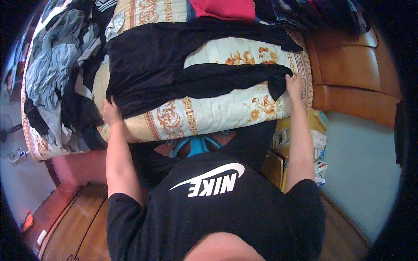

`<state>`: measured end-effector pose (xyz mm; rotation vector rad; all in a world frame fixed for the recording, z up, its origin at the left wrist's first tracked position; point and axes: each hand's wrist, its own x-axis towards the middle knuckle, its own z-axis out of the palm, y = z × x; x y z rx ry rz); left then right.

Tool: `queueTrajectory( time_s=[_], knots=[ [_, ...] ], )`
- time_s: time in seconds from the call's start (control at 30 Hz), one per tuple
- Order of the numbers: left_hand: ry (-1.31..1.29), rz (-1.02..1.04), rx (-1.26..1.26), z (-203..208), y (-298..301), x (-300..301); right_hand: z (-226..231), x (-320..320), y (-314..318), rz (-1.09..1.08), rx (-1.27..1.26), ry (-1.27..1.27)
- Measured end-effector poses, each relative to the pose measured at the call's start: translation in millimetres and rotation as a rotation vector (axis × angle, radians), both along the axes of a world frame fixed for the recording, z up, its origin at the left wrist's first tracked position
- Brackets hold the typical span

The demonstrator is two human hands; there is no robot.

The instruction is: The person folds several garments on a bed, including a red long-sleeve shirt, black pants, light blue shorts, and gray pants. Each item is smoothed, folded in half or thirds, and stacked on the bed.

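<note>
A pair of black trousers (146, 65) lies spread sideways over a padded, floral-patterned cover (209, 115). Their waist end is toward the left, and both legs stretch to the right with a gap between them. My left hand (112, 113) is closed on the near corner of the waist end. At the cuff of the nearer leg, my right hand (294, 86) pinches the fabric, and a bit of the cuff hangs down beside it. The farther leg lies flat, its end beyond my right hand.
A heap of grey and black clothes (56, 74) covers the left end of the cover. Farther back lie a bright pink cloth (223, 8) and dark garments (318, 15). A brown leather seat (344, 65) stands at the right, above packaged items (320, 143). A blue plastic stool (197, 145) shows below.
</note>
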<state>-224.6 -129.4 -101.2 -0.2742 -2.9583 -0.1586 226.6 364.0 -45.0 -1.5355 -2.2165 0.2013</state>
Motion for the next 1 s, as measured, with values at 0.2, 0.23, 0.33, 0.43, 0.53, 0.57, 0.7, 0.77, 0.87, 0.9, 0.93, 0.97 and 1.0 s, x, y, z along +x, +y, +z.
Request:
queueTrajectory(
  time_s=[0.2, 0.23, 0.33, 0.43, 0.53, 0.57, 0.7, 0.77, 0.87, 0.9, 0.93, 0.97, 1.0],
  knots=[
    [-0.760, 0.002, 0.961, 27.2, -42.4, -18.2, 10.1, -27.5, -91.0, -0.068, -0.108, 0.108],
    [-0.859, 0.063, 1.188, 36.2, -39.9, -3.8, -1.2, -24.6, -92.8, -0.083, -0.010, 0.049],
    [-0.978, 0.168, 1.213, 52.6, -30.2, 30.5, -11.4, -17.9, -85.0, 0.027, -0.188, -0.115],
    [-0.915, 0.294, 1.350, 70.0, -24.6, 31.5, -9.1, 5.2, -64.8, 0.027, -0.439, 0.193],
    [-0.883, 0.100, 1.584, 66.5, -71.5, -7.0, 62.9, 34.3, -52.1, -0.073, -1.335, 1.213],
    [-0.877, 0.074, 1.521, 70.2, -68.2, -17.0, 35.9, 86.5, -19.1, 0.009, -1.587, 1.527],
    [-0.728, -0.029, 1.147, 56.9, -103.0, -43.3, -2.4, 124.4, 22.0, -0.269, -1.471, 1.211],
    [-0.486, -0.129, 0.660, 42.3, -121.1, -39.5, -27.1, 107.8, 24.3, -0.445, -1.139, 0.863],
    [0.201, -0.202, 0.057, 60.5, -41.5, 39.5, -12.1, 109.4, 1.7, -0.563, -0.758, 1.066],
    [0.321, -0.341, 0.102, 58.6, -35.5, 56.8, -3.7, 98.9, -6.2, -0.518, -0.735, 0.925],
    [0.216, -0.519, 0.187, 76.4, -5.0, 89.9, 5.7, 94.4, -14.2, -0.485, -0.693, 0.785],
    [0.140, -0.719, 0.204, 74.6, 6.3, 109.5, 6.4, 91.4, -16.2, -0.403, -0.617, 0.620],
    [0.016, -0.727, 0.103, 76.6, 21.9, 137.3, 6.2, 90.7, -18.1, -0.340, -0.527, 0.455]
  ],
)
